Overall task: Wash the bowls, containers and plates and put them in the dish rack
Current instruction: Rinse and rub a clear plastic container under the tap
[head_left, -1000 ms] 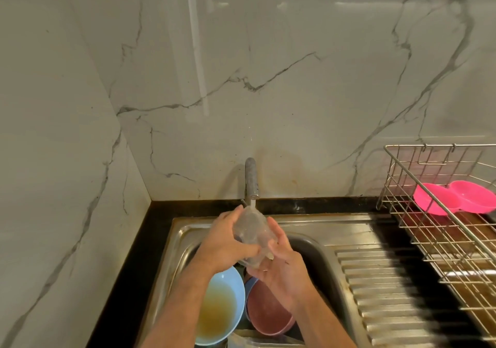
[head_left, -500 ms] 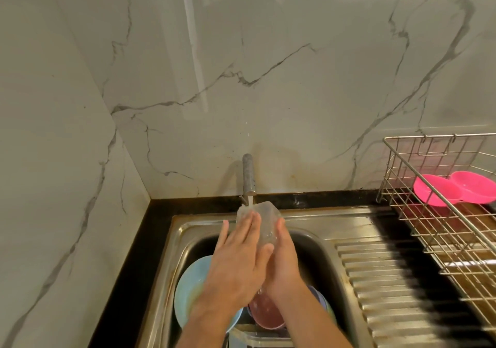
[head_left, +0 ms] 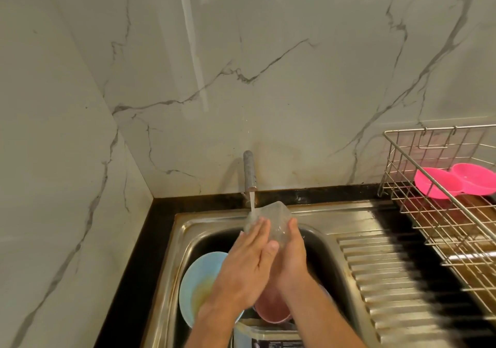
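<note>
One clear container (head_left: 271, 220) is held under the running tap (head_left: 249, 170) above the sink (head_left: 357, 221), with most of the washing judged to be ahead. The container is clasped from the right by the right hand (head_left: 291, 259), whose fingers are curled round its side, while the left hand (head_left: 241, 272) is laid flat against its near face, fingers straight and together, apparently rubbing it in the stream. Two pink dishes (head_left: 456, 182) (seemingly the only pieces finished so far) are seen lying in the wire dish rack (head_left: 402, 159) at the right, well apart from the sink. Below the hands, a light blue bowl (head_left: 196, 280) with yellowish residue is left in the basin, just beside a reddish-pink bowl (head_left: 271, 312), which is partly hidden by the wrists. Another clear container (head_left: 265, 335) is glimpsed at the bottom edge, though little of it can be made out. At least three pieces are therefore reckoned still to be washed, and the one in hand is yet to be carried across the drainboard (head_left: 389, 267) to the rack.
</note>
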